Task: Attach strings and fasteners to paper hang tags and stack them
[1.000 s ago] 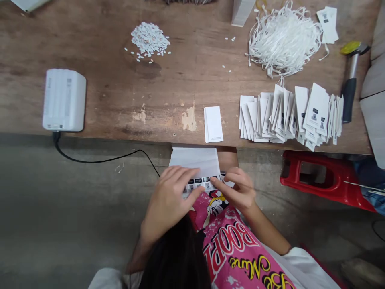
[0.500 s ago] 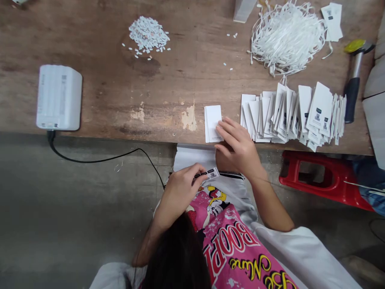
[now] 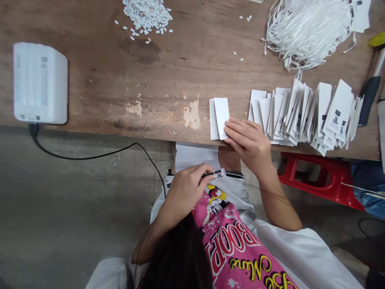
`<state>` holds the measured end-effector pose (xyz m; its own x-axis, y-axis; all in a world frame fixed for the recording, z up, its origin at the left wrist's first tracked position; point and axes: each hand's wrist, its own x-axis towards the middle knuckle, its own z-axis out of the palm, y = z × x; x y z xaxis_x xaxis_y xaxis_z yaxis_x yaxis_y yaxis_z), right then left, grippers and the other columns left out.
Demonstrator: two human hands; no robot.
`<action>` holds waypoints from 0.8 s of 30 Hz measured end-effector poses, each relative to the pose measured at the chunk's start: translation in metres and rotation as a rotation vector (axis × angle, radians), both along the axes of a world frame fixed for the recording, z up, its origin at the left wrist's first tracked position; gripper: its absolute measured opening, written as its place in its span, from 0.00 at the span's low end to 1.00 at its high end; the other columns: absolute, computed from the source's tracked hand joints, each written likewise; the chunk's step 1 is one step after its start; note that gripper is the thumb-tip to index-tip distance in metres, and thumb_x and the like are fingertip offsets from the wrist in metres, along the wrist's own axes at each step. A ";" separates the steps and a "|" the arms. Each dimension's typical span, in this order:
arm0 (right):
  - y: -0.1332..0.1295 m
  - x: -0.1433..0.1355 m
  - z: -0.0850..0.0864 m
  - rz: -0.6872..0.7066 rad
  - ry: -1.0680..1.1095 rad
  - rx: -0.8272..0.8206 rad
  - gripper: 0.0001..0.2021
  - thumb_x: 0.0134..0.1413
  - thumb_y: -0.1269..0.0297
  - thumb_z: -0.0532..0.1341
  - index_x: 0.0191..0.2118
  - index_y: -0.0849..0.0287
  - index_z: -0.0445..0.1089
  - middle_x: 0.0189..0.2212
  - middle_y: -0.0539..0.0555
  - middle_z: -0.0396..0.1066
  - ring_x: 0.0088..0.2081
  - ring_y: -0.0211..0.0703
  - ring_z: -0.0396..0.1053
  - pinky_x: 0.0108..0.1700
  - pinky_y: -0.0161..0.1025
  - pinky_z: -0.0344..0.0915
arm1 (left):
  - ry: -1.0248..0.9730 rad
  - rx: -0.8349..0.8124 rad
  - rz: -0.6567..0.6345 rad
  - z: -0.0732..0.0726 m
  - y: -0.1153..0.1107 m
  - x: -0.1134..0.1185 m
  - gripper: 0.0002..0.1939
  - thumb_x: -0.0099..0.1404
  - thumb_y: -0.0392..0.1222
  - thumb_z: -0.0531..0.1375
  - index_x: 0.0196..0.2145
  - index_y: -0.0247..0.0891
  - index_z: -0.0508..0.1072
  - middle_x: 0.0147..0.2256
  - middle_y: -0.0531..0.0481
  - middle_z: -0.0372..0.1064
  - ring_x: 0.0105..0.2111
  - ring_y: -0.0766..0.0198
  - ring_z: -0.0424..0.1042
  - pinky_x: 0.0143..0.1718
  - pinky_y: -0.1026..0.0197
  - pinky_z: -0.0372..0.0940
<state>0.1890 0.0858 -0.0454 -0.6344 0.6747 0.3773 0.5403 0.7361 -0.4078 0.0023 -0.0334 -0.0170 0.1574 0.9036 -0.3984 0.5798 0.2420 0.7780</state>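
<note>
My left hand (image 3: 188,188), low over the lap, is closed in a pinch on a narrow strip of printed labels (image 3: 220,174) with black blocks and QR-like squares. At the table's front edge, my right hand (image 3: 251,140) has its fingertips together on the lower right edge of a white card tag (image 3: 221,116). That tag lies tilted on top of a small stack of white tags (image 3: 213,120); the thumb's contact with it is hidden. Just right of the hand spreads a long overlapping row of tags (image 3: 300,114), some showing small black prints.
A white device (image 3: 40,84) with a black cable (image 3: 90,157) stands at the left. Small white pieces (image 3: 147,16) lie heaped at the back, and a tangle of white strings (image 3: 306,34) at the right. Beyond is a hammer (image 3: 368,92); a red stool (image 3: 319,178) is below.
My right hand's fingers have drawn together on the top tag, which has shifted right and tilted on its stack. My left hand still pinches the label strip. The view has moved slightly.
</note>
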 end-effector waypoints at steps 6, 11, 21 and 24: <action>-0.005 0.002 0.005 -0.028 0.004 -0.052 0.14 0.57 0.69 0.63 0.49 0.53 0.72 0.49 0.55 0.75 0.55 0.49 0.68 0.54 0.50 0.66 | -0.016 -0.001 0.044 0.001 0.001 0.000 0.02 0.67 0.40 0.57 0.37 0.44 0.70 0.35 0.58 0.76 0.35 0.65 0.74 0.36 0.64 0.61; -0.037 0.002 0.036 -0.103 0.128 -0.419 0.13 0.57 0.67 0.62 0.49 0.54 0.72 0.41 0.55 0.76 0.43 0.45 0.73 0.45 0.45 0.71 | -0.038 0.035 0.099 0.003 0.003 0.002 0.02 0.66 0.37 0.58 0.36 0.42 0.70 0.34 0.57 0.75 0.35 0.65 0.74 0.37 0.64 0.62; -0.061 -0.002 0.025 -0.272 0.254 -0.765 0.12 0.60 0.70 0.58 0.48 0.54 0.72 0.32 0.52 0.75 0.34 0.40 0.73 0.37 0.38 0.72 | -0.096 0.084 0.118 0.002 0.005 0.003 0.03 0.66 0.36 0.58 0.35 0.41 0.71 0.33 0.56 0.75 0.34 0.67 0.73 0.37 0.65 0.63; -0.048 -0.007 0.014 -0.269 -0.027 -0.243 0.19 0.60 0.73 0.55 0.55 0.49 0.69 0.47 0.58 0.70 0.50 0.49 0.68 0.50 0.50 0.66 | -0.090 0.076 0.117 0.001 0.004 0.003 0.03 0.66 0.36 0.57 0.35 0.41 0.71 0.34 0.55 0.75 0.35 0.66 0.73 0.38 0.65 0.63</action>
<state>0.1820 0.0381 -0.0316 -0.4293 0.8869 0.1706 0.7147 0.4491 -0.5363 0.0054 -0.0290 -0.0161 0.0817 0.9448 -0.3174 0.4780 0.2423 0.8443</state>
